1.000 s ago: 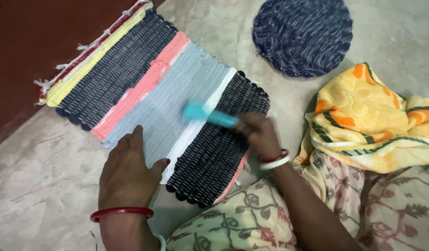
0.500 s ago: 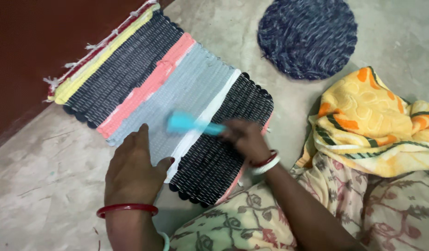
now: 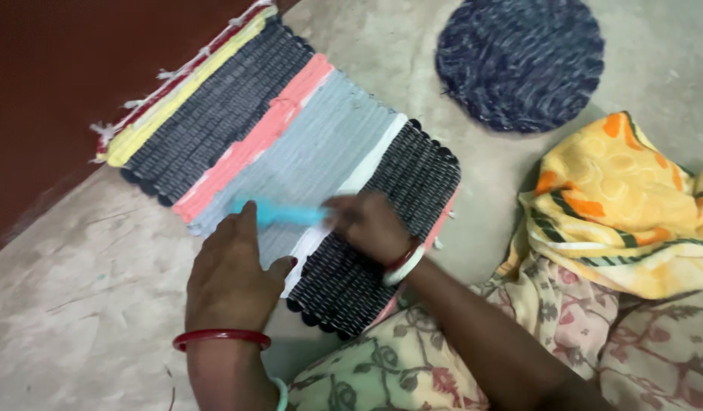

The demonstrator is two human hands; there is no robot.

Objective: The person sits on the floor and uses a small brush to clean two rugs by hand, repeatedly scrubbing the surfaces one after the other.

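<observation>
- Two hands work over a striped woven mat that lies slanted on the grey floor, running from the upper left of the frame toward the lower middle
- Right hand, at centre frame, is clamped on the handle of a turquoise brush, whose blurred head lies over the mat's pale grey band
- Left hand, just left of it, rests flat with fingers apart on the mat's near edge, fingertips touching the brush head
- Round dark blue mat sits at the upper right, well apart from the striped one
- Yellow patterned cloth lies bunched at the right edge
</observation>
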